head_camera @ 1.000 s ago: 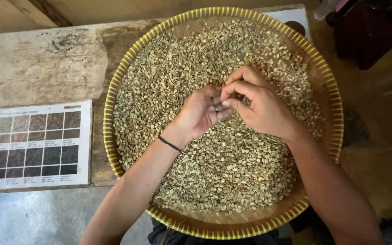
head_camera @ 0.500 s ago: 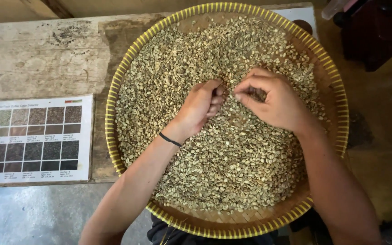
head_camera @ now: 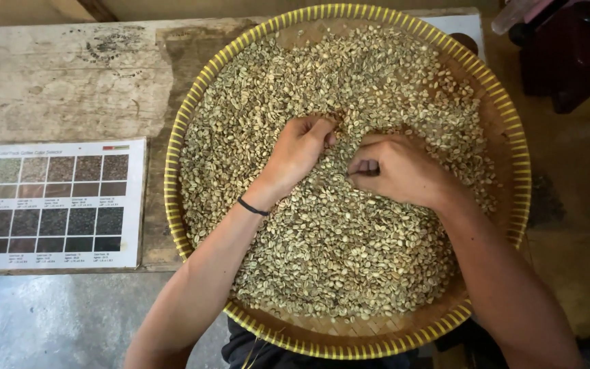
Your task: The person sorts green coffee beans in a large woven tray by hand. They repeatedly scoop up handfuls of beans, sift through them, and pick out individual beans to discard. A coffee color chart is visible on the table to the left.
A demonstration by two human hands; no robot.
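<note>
Left hand (head_camera: 300,152) and right hand (head_camera: 396,171), both loosely curled, rest knuckles-up on pale beans (head_camera: 336,246) in a round woven tray (head_camera: 179,225). Whether either grips beans cannot be told. A colour chart (head_camera: 56,201) lies left of the left hand on the worktop (head_camera: 56,75).

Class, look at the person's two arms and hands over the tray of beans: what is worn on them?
Both forearms are bare, with no sleeves and no gloves. The left hand has a thin black band around its wrist. The right hand shows no band, watch or ring that can be made out.
</note>
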